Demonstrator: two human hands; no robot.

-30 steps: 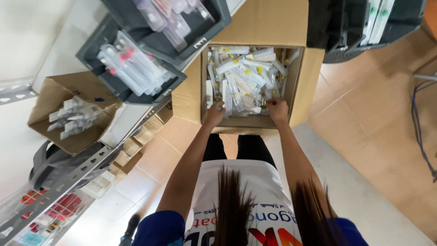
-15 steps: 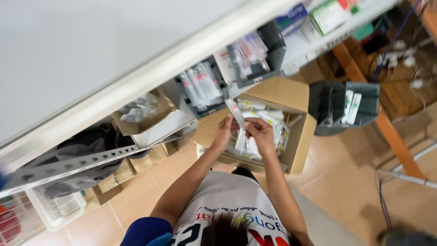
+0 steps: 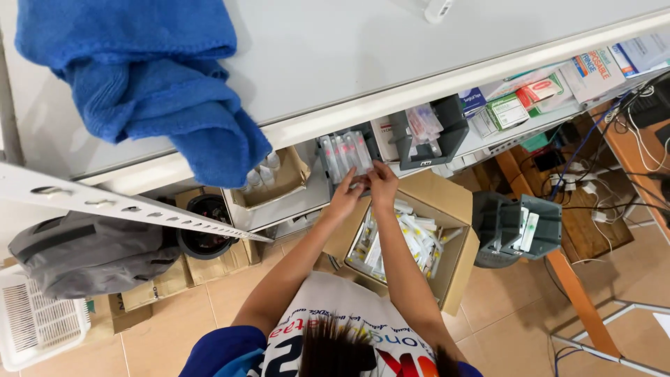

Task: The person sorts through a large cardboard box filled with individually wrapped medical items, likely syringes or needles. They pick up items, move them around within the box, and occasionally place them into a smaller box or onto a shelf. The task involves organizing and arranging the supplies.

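My left hand [image 3: 347, 197] and my right hand [image 3: 383, 183] are raised together at the front edge of a grey bin [image 3: 328, 174] on the shelf. The bin holds upright clear plastic packets [image 3: 344, 152]. The fingers of both hands close on a few of these packets at the bin's mouth. Below my arms an open cardboard box [image 3: 457, 260] stands on the floor, full of long white packets with yellow marks [image 3: 412, 237].
A second grey bin [image 3: 433, 132] of packets sits to the right on the shelf, a small cardboard box [image 3: 283, 183] to the left. A blue towel [image 3: 139, 77] lies on the white top. On the floor: grey crate [image 3: 520, 227], grey bag [image 3: 77, 251], white basket [image 3: 35, 322]. Cables [image 3: 593, 188] hang at right.
My hands left the floor box with packets and rose to the grey shelf bin. My view tilted up, bringing the white top and blue towel into sight.
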